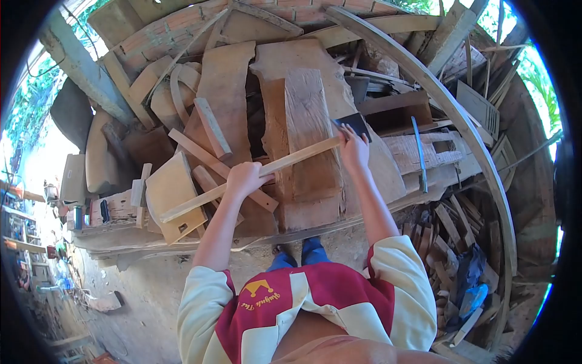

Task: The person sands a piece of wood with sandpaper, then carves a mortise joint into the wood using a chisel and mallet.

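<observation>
A long, narrow wooden strip slants across the workbench, its near end at the lower left and its far end at the upper right. My left hand is closed around the strip near its middle. At the strip's right end my right hand grips it, with the fingers against a dark, flat, squarish piece. Under the strip and between the hands lies a thick wooden block on wide slabs. Below my left hand are several loose wood pieces, among them a pale board with a small slot.
A long curved beam arches over the right side. A blue thin tool lies on the bench's right part. Wood scraps and a blue plastic bag are piled at lower right. A brick wall stands behind.
</observation>
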`<state>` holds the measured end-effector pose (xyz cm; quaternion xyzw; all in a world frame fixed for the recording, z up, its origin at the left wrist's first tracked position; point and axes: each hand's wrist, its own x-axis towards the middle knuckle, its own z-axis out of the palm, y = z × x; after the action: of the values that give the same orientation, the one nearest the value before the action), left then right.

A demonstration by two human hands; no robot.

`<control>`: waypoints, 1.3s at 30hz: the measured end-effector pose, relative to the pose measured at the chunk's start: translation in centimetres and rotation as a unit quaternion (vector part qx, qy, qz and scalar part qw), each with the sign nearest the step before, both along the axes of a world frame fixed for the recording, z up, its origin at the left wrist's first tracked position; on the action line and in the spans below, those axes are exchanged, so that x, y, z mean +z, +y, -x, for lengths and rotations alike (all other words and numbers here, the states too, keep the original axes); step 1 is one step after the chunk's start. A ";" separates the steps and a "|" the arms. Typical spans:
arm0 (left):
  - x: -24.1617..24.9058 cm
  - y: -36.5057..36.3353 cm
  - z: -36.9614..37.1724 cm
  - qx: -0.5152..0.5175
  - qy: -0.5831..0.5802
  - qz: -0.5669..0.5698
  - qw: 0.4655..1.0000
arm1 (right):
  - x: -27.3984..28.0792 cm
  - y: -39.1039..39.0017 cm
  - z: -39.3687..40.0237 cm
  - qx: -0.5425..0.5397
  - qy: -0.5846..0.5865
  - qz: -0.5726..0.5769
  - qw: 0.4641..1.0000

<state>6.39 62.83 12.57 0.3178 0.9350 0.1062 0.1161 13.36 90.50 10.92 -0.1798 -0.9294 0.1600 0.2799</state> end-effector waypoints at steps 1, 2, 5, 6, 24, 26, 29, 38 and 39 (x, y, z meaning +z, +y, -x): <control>0.1 0.1 -0.1 0.002 0.001 -0.002 1.000 | -0.2 -0.1 0.3 0.003 0.000 -0.002 1.000; 0.2 0.1 -0.2 0.002 0.002 0.000 1.000 | -0.9 -0.9 0.5 -0.006 -0.005 -0.034 0.999; 0.1 -0.3 -0.2 0.000 0.016 -0.001 1.000 | -1.8 -6.9 1.0 0.051 0.026 -0.071 0.996; -0.1 -0.2 -0.2 -0.004 0.024 -0.004 1.000 | -1.5 -9.2 0.6 0.093 0.032 -0.017 0.995; 0.9 0.2 -0.5 0.012 -0.004 0.010 1.000 | -1.8 2.7 -2.0 -0.080 0.016 0.108 0.991; 1.5 -0.1 -0.5 0.001 -0.013 -0.016 1.000 | -1.5 2.8 -2.0 -0.072 0.011 0.140 0.988; 1.0 0.1 -0.1 0.009 -0.027 -0.051 0.998 | -1.3 3.1 -2.2 -0.058 0.041 0.186 0.980; 2.7 1.3 1.8 -0.026 0.155 -0.090 0.984 | -0.5 5.8 -0.6 -0.037 0.047 0.207 0.976; 1.9 1.3 2.2 -0.025 0.198 -0.104 0.974 | -1.0 6.3 -0.3 -0.012 0.093 0.191 0.977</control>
<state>4.19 64.13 14.47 0.3666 0.9148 0.1354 -0.1022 13.62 96.83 9.88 -0.2250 -0.8494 0.3470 0.3279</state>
